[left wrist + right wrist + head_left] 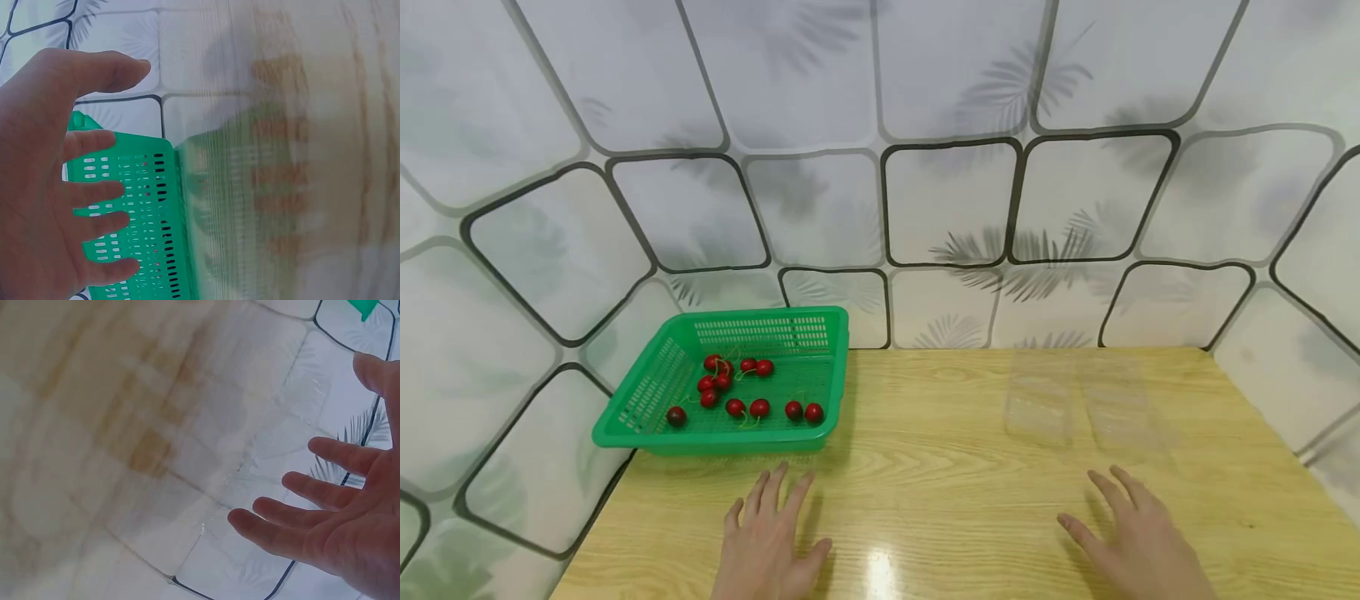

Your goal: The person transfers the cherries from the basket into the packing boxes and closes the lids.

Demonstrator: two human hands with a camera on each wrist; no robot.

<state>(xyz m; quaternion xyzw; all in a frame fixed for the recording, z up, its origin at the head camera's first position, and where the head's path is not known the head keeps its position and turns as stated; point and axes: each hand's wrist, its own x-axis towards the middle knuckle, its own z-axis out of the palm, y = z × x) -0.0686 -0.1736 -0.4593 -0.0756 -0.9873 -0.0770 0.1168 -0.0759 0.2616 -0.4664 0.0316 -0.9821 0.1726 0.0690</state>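
My left hand (765, 542) hovers over the table in front of a green plastic basket (722, 437), fingers spread and holding nothing. Inside the basket lie several dark red cherries (760, 408), some joined in pairs by green stems. Toward the right, my right hand (1138, 542) is spread as well, with nothing in its grasp. Just beyond it two clear plastic trays, the left one (1037, 408) and the right one (1116, 404), lie side by side, hard to make out against the wood. The left wrist view shows the basket's slotted wall (131, 206) behind the spread fingers.
The wooden table (925, 467) meets a wall (951, 208) with a tile-and-leaf pattern at the back and on both sides. Between basket and trays runs a stretch of bare tabletop. A bright light reflection shows near the front.
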